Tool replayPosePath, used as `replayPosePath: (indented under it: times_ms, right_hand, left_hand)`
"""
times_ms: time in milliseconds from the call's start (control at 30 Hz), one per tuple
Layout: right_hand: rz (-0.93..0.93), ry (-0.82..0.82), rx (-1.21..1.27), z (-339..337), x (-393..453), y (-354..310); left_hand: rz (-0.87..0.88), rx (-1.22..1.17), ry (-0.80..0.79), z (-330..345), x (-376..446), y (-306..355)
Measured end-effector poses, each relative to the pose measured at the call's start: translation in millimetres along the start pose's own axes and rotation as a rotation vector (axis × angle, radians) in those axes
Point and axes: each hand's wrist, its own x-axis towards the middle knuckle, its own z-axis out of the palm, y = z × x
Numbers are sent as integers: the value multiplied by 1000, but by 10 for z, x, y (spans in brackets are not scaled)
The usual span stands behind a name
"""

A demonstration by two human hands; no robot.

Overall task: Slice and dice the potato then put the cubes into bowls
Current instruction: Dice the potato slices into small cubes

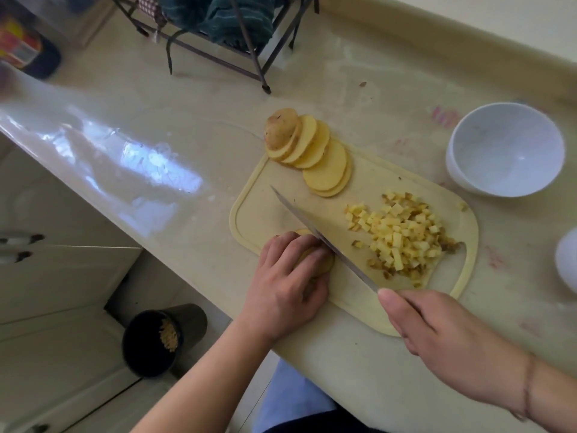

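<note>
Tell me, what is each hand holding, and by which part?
The right hand grips the knife by its handle, hidden in the hand. The left hand holds potato slices on the cutting board, fingers curled over their top.

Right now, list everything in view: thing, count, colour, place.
cutting board: one, pale yellow, on the counter
potato slices: a fanned row, yellow, brown-skinned end piece at the far end, board's far edge
potato cubes: one pile, yellow with brown bits, board's right side
slice stack: one, yellow, under the left hand
knife: one, silver blade, across the board
bowl: one, white, right of the board
second bowl: one, white, cut off at right edge
wire rack: one, dark, back of counter
bin: one, black, on the floor
left hand: holds the stack down
right hand: grips the knife
</note>
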Motion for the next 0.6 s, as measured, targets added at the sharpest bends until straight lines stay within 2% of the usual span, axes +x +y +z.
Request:
replayPosePath:
  times_ms: [167,600]
  right_hand:
    - [-7,5,21,-102,43,-11]
    - [-34,-23,-34,-113,24,-69]
  left_hand:
    - [-51,35,37,12,0,-7]
    - [-29,7,65,11,10,-34]
